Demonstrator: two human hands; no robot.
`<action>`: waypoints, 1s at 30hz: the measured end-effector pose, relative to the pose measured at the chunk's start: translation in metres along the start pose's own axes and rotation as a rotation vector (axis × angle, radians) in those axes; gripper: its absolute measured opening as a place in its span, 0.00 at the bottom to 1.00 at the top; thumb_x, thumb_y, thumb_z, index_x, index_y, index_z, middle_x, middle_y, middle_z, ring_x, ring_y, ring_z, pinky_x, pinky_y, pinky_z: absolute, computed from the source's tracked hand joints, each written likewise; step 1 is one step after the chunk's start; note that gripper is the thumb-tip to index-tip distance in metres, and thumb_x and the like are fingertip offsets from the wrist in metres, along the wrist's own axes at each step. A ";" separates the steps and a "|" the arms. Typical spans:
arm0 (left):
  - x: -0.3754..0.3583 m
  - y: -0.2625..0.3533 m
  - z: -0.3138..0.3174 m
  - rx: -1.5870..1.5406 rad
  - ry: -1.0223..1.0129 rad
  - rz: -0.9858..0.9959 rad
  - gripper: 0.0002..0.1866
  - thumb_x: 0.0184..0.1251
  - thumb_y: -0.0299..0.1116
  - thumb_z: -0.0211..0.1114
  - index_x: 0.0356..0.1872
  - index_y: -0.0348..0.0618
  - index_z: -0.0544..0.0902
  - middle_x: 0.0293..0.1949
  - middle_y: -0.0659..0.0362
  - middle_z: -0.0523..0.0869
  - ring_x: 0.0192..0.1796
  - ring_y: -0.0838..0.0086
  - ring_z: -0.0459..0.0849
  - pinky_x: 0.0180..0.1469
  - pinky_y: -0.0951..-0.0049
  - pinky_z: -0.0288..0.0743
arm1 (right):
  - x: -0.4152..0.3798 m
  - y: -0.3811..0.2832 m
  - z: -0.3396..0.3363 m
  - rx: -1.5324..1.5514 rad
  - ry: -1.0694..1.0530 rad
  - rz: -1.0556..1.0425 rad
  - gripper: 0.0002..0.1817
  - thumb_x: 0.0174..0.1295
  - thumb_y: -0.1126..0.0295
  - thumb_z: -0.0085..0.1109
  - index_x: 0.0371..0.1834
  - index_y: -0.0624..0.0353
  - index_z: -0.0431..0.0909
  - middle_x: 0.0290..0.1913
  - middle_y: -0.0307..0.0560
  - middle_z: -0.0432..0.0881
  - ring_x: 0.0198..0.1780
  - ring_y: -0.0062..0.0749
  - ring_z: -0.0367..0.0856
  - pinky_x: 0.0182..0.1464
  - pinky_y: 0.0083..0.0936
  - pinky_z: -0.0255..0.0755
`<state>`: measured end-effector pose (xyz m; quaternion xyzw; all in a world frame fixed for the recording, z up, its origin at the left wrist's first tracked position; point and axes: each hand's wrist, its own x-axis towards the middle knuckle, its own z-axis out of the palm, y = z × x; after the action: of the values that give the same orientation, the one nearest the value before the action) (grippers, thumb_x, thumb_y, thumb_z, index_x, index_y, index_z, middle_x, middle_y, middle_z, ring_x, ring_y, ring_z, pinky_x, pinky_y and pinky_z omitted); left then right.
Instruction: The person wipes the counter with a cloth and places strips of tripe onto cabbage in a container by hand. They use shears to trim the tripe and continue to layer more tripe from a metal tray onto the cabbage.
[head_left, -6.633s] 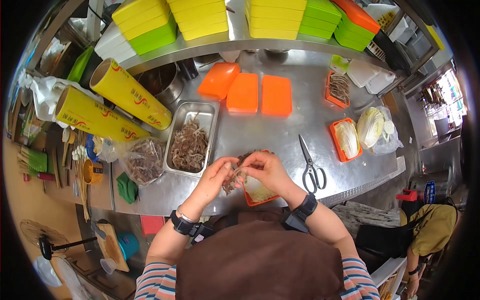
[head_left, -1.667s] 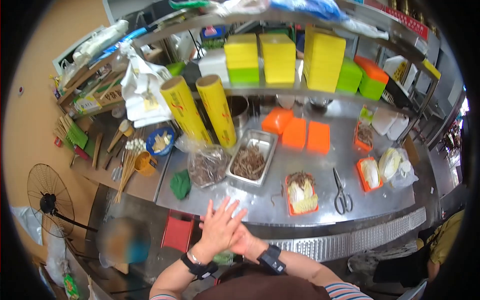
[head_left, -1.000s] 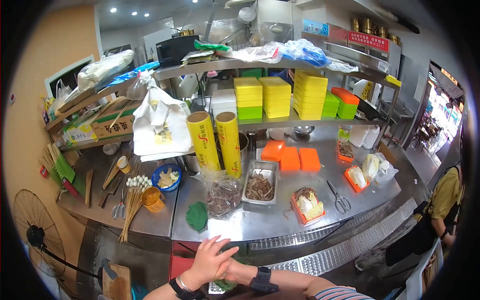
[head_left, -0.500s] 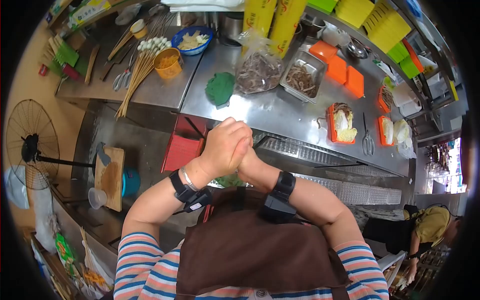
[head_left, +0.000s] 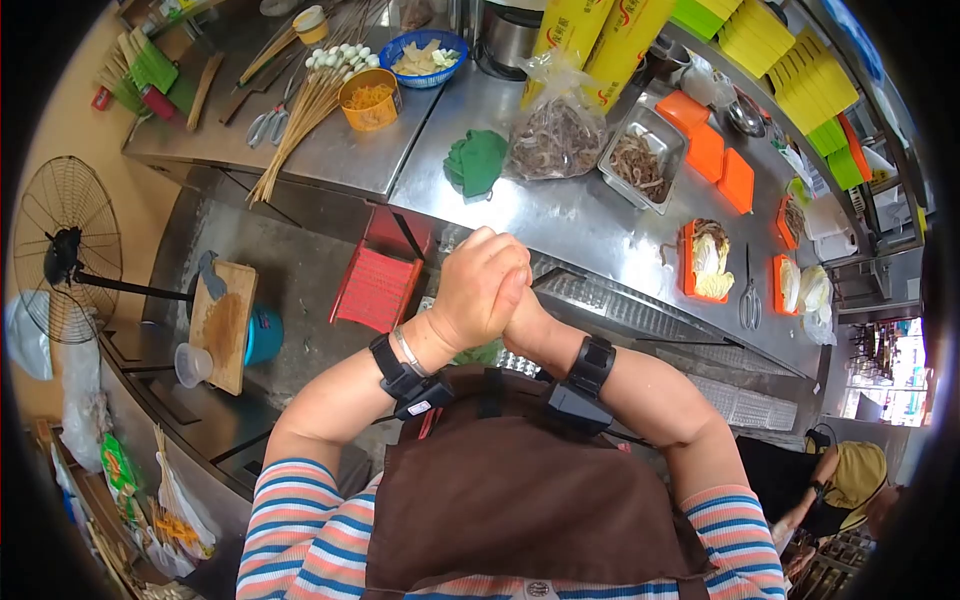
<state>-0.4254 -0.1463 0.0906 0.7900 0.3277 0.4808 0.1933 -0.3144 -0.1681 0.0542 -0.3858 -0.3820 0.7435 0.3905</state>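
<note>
Left hand point(head_left: 478, 290): closed over the right, holding nothing.
Right hand point(head_left: 520, 315): clasped underneath, fingers hidden.
Counter point(head_left: 560, 215): far side.

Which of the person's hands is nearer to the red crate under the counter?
Left. The left hand is clasped over the right hand, both held apart from the counter. The red crate lies just to the left hand's outer side; the right hand sits behind it, farther off.
</note>
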 end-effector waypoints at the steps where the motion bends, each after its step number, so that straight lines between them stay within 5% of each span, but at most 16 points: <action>1: -0.001 -0.001 0.001 -0.009 0.019 -0.010 0.11 0.65 0.36 0.52 0.26 0.43 0.77 0.31 0.55 0.80 0.35 0.58 0.75 0.38 0.63 0.71 | 0.005 0.005 -0.007 -0.103 -0.018 0.043 0.12 0.67 0.60 0.55 0.46 0.55 0.76 0.44 0.40 0.78 0.45 0.23 0.75 0.44 0.25 0.73; 6: -0.007 -0.006 0.008 -0.039 0.044 -0.043 0.13 0.66 0.38 0.52 0.26 0.43 0.77 0.31 0.55 0.80 0.36 0.58 0.76 0.39 0.62 0.71 | 0.003 0.011 -0.003 -0.111 -0.002 -0.064 0.11 0.68 0.61 0.52 0.46 0.55 0.75 0.43 0.40 0.79 0.44 0.24 0.75 0.44 0.25 0.73; 8: -0.011 -0.008 0.011 -0.074 0.021 -0.070 0.13 0.67 0.38 0.52 0.26 0.42 0.78 0.31 0.54 0.80 0.36 0.57 0.76 0.40 0.61 0.71 | 0.000 0.007 0.000 -0.219 0.071 -0.001 0.10 0.70 0.62 0.51 0.45 0.55 0.75 0.42 0.39 0.78 0.44 0.24 0.75 0.44 0.26 0.73; 10: -0.022 -0.020 0.019 -0.076 0.007 -0.078 0.14 0.67 0.38 0.51 0.26 0.42 0.78 0.32 0.54 0.80 0.37 0.56 0.76 0.41 0.61 0.70 | 0.007 0.021 -0.015 -0.492 0.006 -0.168 0.09 0.70 0.63 0.50 0.43 0.55 0.75 0.42 0.38 0.78 0.44 0.23 0.74 0.44 0.26 0.73; 11: -0.017 -0.026 0.028 -0.085 0.007 -0.074 0.14 0.67 0.39 0.51 0.26 0.42 0.78 0.32 0.54 0.80 0.37 0.55 0.76 0.43 0.60 0.70 | 0.011 0.032 -0.017 -0.434 0.133 -0.087 0.08 0.70 0.62 0.50 0.42 0.54 0.74 0.41 0.37 0.77 0.44 0.23 0.74 0.44 0.27 0.73; 12: -0.017 -0.027 0.031 -0.091 -0.043 -0.105 0.16 0.68 0.40 0.49 0.28 0.41 0.79 0.34 0.53 0.81 0.41 0.54 0.78 0.47 0.59 0.71 | 0.014 0.039 -0.013 -0.051 0.260 -0.051 0.08 0.70 0.62 0.50 0.41 0.53 0.74 0.40 0.37 0.77 0.43 0.23 0.75 0.44 0.27 0.73; 13: -0.013 -0.021 0.034 -0.072 -0.026 -0.133 0.16 0.69 0.41 0.49 0.34 0.40 0.80 0.39 0.51 0.82 0.47 0.53 0.79 0.53 0.59 0.70 | 0.006 0.022 -0.003 0.228 0.374 -0.021 0.09 0.70 0.61 0.49 0.43 0.52 0.75 0.41 0.38 0.77 0.42 0.24 0.75 0.45 0.27 0.72; 15: -0.009 -0.016 0.035 -0.323 -0.046 -0.271 0.30 0.73 0.57 0.44 0.49 0.37 0.78 0.58 0.49 0.74 0.61 0.62 0.72 0.63 0.62 0.65 | -0.005 -0.007 -0.026 0.224 0.221 0.080 0.14 0.72 0.54 0.49 0.44 0.52 0.77 0.40 0.36 0.79 0.41 0.21 0.77 0.43 0.24 0.72; 16: -0.017 -0.032 0.045 -0.445 -0.035 -0.369 0.33 0.73 0.61 0.45 0.61 0.41 0.72 0.62 0.53 0.71 0.67 0.63 0.68 0.67 0.59 0.62 | -0.006 -0.009 -0.040 0.312 0.167 0.064 0.15 0.72 0.53 0.49 0.44 0.52 0.77 0.39 0.34 0.80 0.41 0.19 0.78 0.41 0.24 0.73; 19: 0.003 -0.006 0.061 -1.153 -0.177 -0.837 0.37 0.72 0.65 0.44 0.74 0.55 0.57 0.67 0.55 0.67 0.71 0.59 0.64 0.68 0.48 0.62 | -0.030 -0.037 -0.066 0.350 0.269 -0.059 0.19 0.72 0.51 0.49 0.49 0.53 0.77 0.44 0.37 0.80 0.46 0.22 0.78 0.49 0.25 0.72; 26: 0.029 0.005 0.142 -1.667 -0.437 -1.245 0.36 0.72 0.65 0.41 0.72 0.55 0.62 0.68 0.46 0.70 0.67 0.53 0.71 0.67 0.48 0.65 | -0.092 -0.067 -0.107 -0.170 0.407 -0.284 0.21 0.73 0.54 0.48 0.63 0.52 0.73 0.57 0.40 0.76 0.61 0.25 0.71 0.63 0.26 0.64; 28: 0.033 -0.003 0.159 -1.580 -0.445 -1.354 0.34 0.74 0.62 0.41 0.70 0.49 0.64 0.67 0.45 0.71 0.67 0.52 0.71 0.68 0.53 0.65 | -0.097 -0.079 -0.110 0.099 0.408 -0.194 0.23 0.73 0.54 0.48 0.66 0.53 0.70 0.59 0.40 0.74 0.61 0.25 0.71 0.64 0.25 0.63; 30: 0.047 0.001 0.164 -1.637 -0.438 -1.229 0.33 0.76 0.58 0.40 0.68 0.42 0.66 0.66 0.44 0.71 0.67 0.54 0.71 0.69 0.56 0.65 | -0.102 -0.087 -0.107 0.054 0.405 -0.233 0.24 0.73 0.55 0.48 0.67 0.53 0.70 0.60 0.40 0.73 0.61 0.25 0.71 0.64 0.25 0.64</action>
<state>-0.2648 -0.1129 0.0453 0.1852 0.2048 0.2210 0.9354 -0.1559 -0.1937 0.1142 -0.4697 -0.3177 0.6109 0.5525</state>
